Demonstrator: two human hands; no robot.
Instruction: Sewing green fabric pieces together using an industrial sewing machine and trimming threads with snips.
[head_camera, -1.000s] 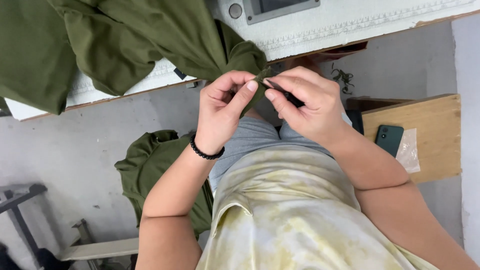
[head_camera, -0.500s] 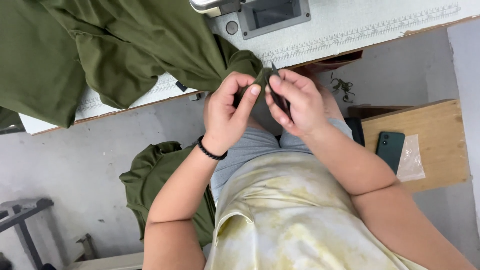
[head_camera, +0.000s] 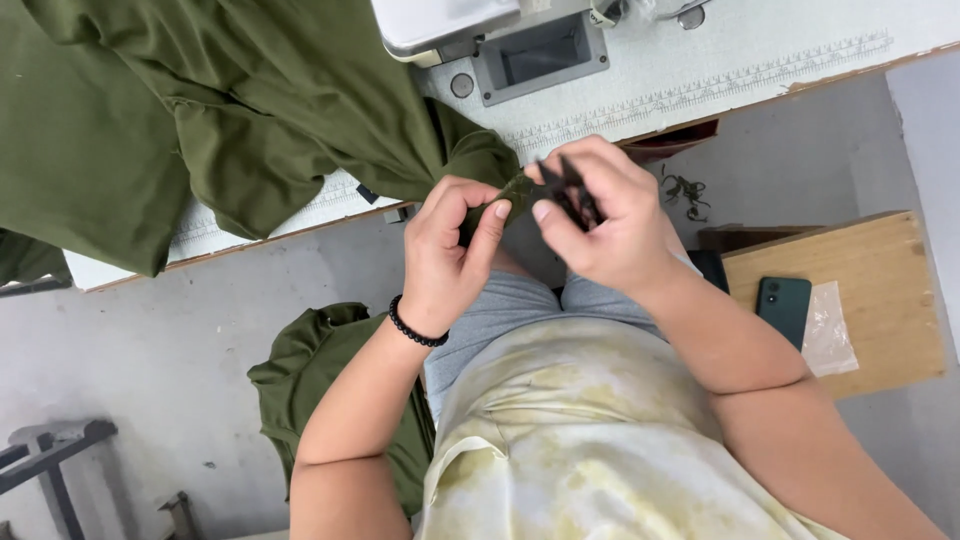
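At the white sewing table (head_camera: 760, 70), the left hand (head_camera: 450, 255) pinches the green fabric's edge (head_camera: 505, 195) taut — the right hand (head_camera: 605, 215), closed around small dark snips (head_camera: 572, 190), should cut close, clear of the weave.

Olive-green fabric (head_camera: 250, 110) — white table (head_camera: 760, 60), black bead bracelet (head_camera: 415, 330), yellow-white tie-dye shirt (head_camera: 570, 430), dark-green phone (head_camera: 783, 308).
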